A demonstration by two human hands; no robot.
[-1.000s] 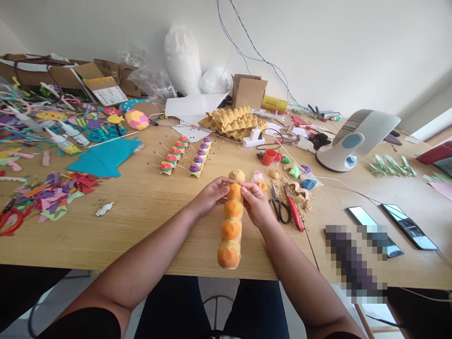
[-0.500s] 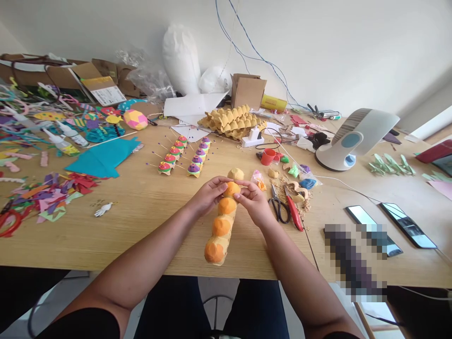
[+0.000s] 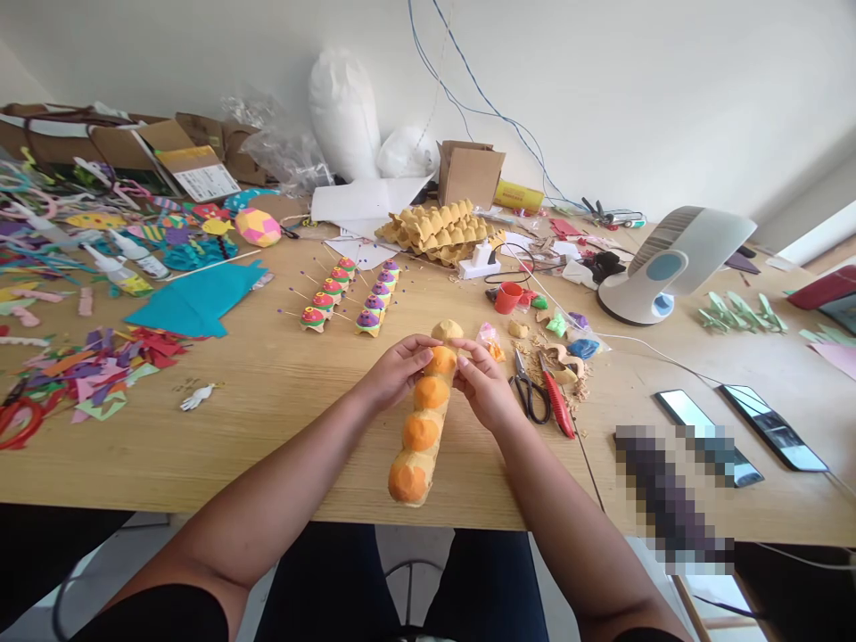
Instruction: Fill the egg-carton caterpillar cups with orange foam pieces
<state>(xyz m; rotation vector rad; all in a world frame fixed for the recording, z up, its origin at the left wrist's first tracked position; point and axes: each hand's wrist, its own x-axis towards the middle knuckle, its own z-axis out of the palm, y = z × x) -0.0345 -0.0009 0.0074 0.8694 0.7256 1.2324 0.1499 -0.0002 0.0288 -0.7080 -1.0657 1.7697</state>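
Observation:
An egg carton strip point(image 3: 432, 419) runs lengthwise in front of me near the table's front edge. Orange clay caps several of its cups, while the farthest cup point(image 3: 447, 332) is bare. Around the left side of the second cup from the far end, my left hand point(image 3: 399, 367) has its thumb and fingers closed. Opposite it, my right hand point(image 3: 482, 382) grips the same cup, thumb and forefinger at the orange clay point(image 3: 441, 361). The undersides of the fingers are hidden. Black-handled scissors point(image 3: 530, 390) and a red-handled cutter point(image 3: 558, 401) lie right of my right hand.
Two decorated egg carton strips, one red point(image 3: 327, 294) and one purple point(image 3: 378, 296), stand beyond. Yellow egg cartons point(image 3: 438, 230) are stacked behind them. Coloured clay lumps point(image 3: 555, 324), a white fan point(image 3: 675, 263) and phones point(image 3: 772, 426) are on the right; paper scraps point(image 3: 107, 366) spread left.
My right thumb has slid slightly right, off the top of the orange clay towards the cup's side. The strip and my left hand have hardly moved.

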